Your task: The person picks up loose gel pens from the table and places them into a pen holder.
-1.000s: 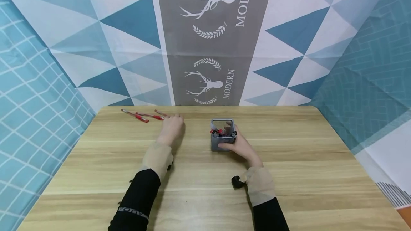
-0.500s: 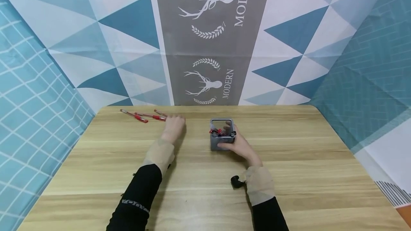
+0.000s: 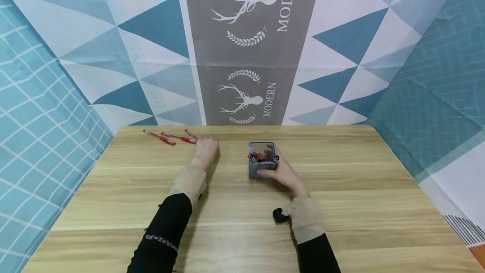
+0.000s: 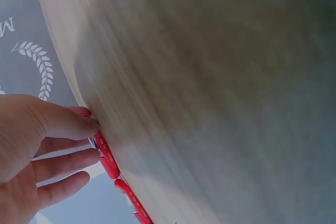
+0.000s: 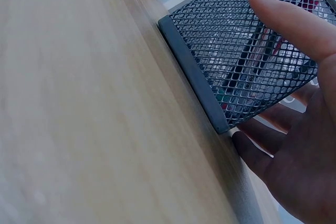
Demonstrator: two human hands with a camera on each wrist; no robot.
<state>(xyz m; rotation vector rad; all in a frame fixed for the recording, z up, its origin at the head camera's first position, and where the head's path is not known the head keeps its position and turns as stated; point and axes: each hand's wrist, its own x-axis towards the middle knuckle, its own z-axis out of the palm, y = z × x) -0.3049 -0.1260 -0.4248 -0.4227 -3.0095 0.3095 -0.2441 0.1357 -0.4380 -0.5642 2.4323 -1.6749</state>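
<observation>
My left hand [image 3: 206,151] is at the far left of the table, with thumb and forefinger pinching the red end of a pen [image 4: 106,153]. In the head view that pen's thin end [image 3: 190,133] pokes out past the fingers. Two more red pens lie just left of it, one pen [image 3: 182,138] right by the hand and another pen [image 3: 160,137] further out. My right hand [image 3: 282,172] grips a dark mesh pen holder [image 5: 231,35], thumb on its near side and fingers round the right. Several red and black pens [image 3: 259,157] stand inside the holder, which is upright on the table.
The wooden table [image 3: 235,222] reaches back to a patterned cloth wall [image 3: 242,54]. A blue gridded cloth [image 3: 34,129] hangs on the left side and a teal one [image 3: 424,96] on the right. A black wrist camera [image 3: 279,215] hangs by the right wrist.
My left hand has shifted slightly right, and the pinched pen's thin end has moved a little right too. The right hand and pen holder have stayed where they were.
</observation>
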